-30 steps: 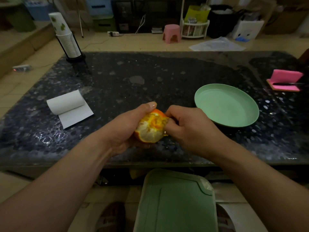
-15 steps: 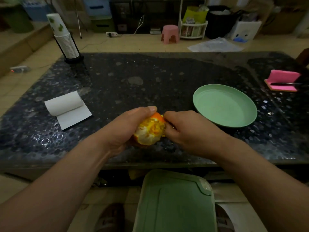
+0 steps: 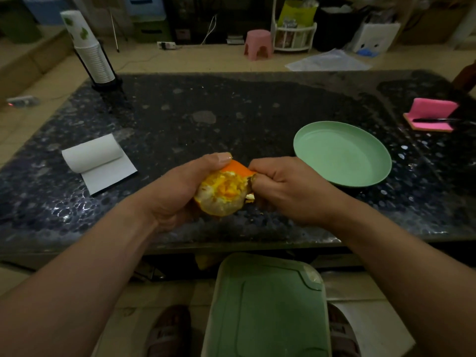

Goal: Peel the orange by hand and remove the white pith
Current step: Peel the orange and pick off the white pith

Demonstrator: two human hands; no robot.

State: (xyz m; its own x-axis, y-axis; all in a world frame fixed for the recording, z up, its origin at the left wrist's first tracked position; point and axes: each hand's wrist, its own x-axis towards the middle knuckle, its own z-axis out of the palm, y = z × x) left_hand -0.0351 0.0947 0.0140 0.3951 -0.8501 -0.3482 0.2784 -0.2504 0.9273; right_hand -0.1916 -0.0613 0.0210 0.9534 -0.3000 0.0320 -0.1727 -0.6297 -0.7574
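A partly peeled orange (image 3: 223, 194) is held over the near edge of the dark table (image 3: 231, 119). Its exposed side shows torn yellow flesh and pale pith facing me. My left hand (image 3: 177, 189) cups the fruit from the left, thumb lying across its top. My right hand (image 3: 286, 186) is closed on a strip of orange peel (image 3: 238, 168) still joined at the top right of the fruit. The far side of the orange is hidden by my fingers.
An empty green plate (image 3: 342, 153) sits right of my hands. A paper towel roll (image 3: 95, 157) lies at the left, a cup stack (image 3: 90, 52) at the far left corner, a pink sponge (image 3: 432, 114) with a dark knife on it at the right. A green bin lid (image 3: 265, 307) is below the table edge.
The fruit has turned in my left hand, showing more torn flesh. My right hand has pulled the peel strip up and to the right, away from the fruit.
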